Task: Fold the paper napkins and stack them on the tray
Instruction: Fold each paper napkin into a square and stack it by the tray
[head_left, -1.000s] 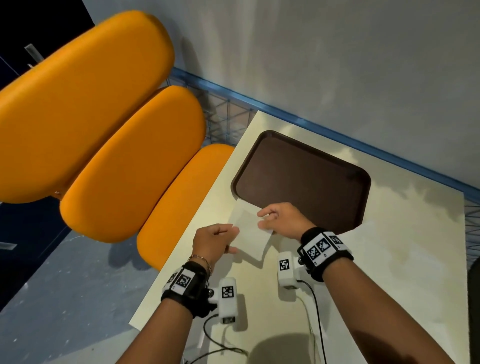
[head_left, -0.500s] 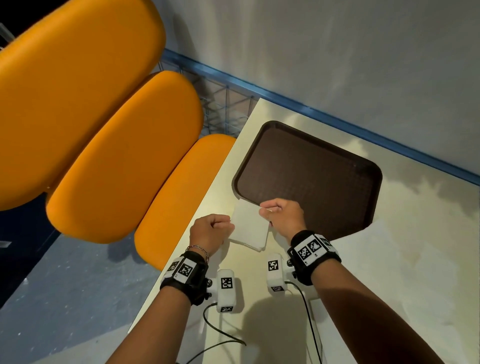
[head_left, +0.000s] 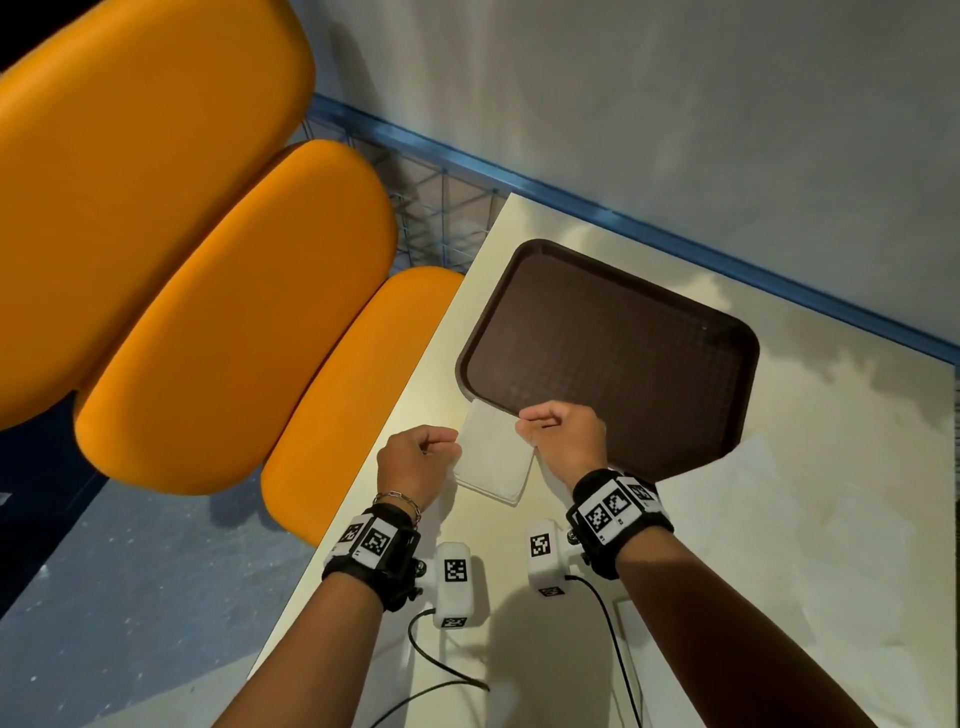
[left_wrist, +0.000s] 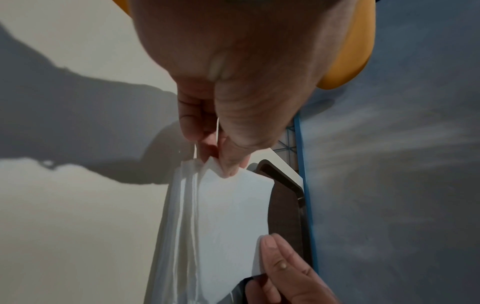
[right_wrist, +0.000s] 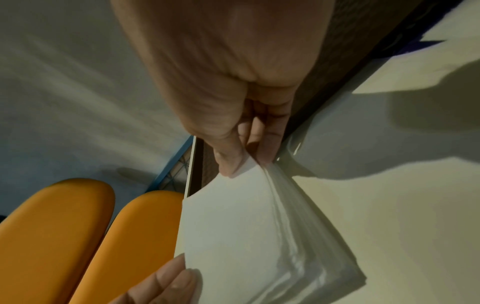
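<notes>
A white paper napkin (head_left: 493, 452), folded into a thick square, hangs between both hands just above the table, at the near-left corner of the brown tray (head_left: 613, 353). My left hand (head_left: 421, 457) pinches its left edge between thumb and fingers (left_wrist: 228, 162). The opposite edge is pinched by my right hand (head_left: 556, 431), thumb against fingertips (right_wrist: 228, 164). In the wrist views the napkin (left_wrist: 228, 216) (right_wrist: 246, 226) shows several layered plies along its lower fold. The tray (left_wrist: 285, 205) holds nothing that I can see.
The cream table (head_left: 779, 519) ends on its left side close to my left hand. Orange padded seats (head_left: 234, 312) stand beyond that edge. A grey wall with a blue rail (head_left: 727, 260) runs behind the tray. Cables (head_left: 431, 660) trail from the wrist cameras near me.
The napkin has gone from a larger loose sheet to a smaller, thicker square. Both hands have closed into pinches on its edges and drawn slightly closer to the tray corner.
</notes>
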